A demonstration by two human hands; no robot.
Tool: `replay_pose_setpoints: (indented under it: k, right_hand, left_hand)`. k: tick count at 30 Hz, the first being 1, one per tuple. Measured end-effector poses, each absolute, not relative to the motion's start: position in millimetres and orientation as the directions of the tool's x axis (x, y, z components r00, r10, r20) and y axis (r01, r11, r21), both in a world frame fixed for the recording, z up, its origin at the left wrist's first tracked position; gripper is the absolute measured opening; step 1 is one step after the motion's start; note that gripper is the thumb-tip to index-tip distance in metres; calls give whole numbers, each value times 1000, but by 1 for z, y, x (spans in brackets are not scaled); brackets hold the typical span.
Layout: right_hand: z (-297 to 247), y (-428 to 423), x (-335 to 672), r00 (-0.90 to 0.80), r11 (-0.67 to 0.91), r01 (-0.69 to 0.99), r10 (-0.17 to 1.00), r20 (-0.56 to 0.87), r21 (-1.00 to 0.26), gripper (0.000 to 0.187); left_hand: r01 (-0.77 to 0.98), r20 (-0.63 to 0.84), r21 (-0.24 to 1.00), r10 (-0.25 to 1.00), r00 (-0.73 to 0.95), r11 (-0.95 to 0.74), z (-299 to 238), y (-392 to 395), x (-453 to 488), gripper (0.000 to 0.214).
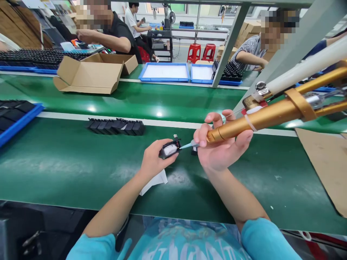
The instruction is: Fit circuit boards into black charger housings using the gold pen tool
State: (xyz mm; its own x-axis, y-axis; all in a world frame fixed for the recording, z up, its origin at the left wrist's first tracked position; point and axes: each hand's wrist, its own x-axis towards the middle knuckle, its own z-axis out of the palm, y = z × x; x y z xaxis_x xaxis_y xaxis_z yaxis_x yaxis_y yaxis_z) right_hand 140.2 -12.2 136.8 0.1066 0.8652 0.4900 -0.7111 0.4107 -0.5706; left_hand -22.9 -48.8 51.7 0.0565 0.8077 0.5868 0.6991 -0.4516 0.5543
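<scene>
Between the fingers of my left hand (155, 156) is a small black plastic housing (170, 148) with a white block inside and its open side facing up. My right hand (218, 146) is wrapped around a gold glue dispenser (252, 117), which slants in from the upper right. Its pale blue nozzle tip (186, 145) meets the right edge of the housing. Just beyond the nozzle, partly hidden by my right hand, sits another black piece (194, 151). A folded white paper (155, 181) lies under my left wrist.
A row of black housings (116, 127) stands on the green bench (81, 173). At the left is a blue tray (21, 124) of black parts; cardboard (325, 162) lies at the right. An open carton (89, 74) and co-workers are across the belt. A metal post (230, 43) rises ahead.
</scene>
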Motion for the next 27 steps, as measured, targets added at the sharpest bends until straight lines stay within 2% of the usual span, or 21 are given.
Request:
replay_pose_setpoints:
  k: [7, 15, 23, 27]
  right_hand:
    - [137, -12, 141, 124, 415, -695, 874, 470, -587, 38]
    - [140, -16, 140, 147, 457, -662, 856, 495, -594, 34]
    - [141, -17, 139, 147, 446, -645, 869, 473, -621, 44]
    - [143, -20, 139, 156, 438, -651, 876, 456, -620, 45]
  left_hand:
    - [695, 609, 553, 793, 39, -459, 60, -57, -21, 32]
    - [738, 624, 499, 779, 56, -453, 67, -61, -17, 31]
    - [746, 623, 493, 780, 57, -448, 68, -61, -17, 30]
    - [740, 567, 533, 823, 48, -410, 62, -58, -14, 31]
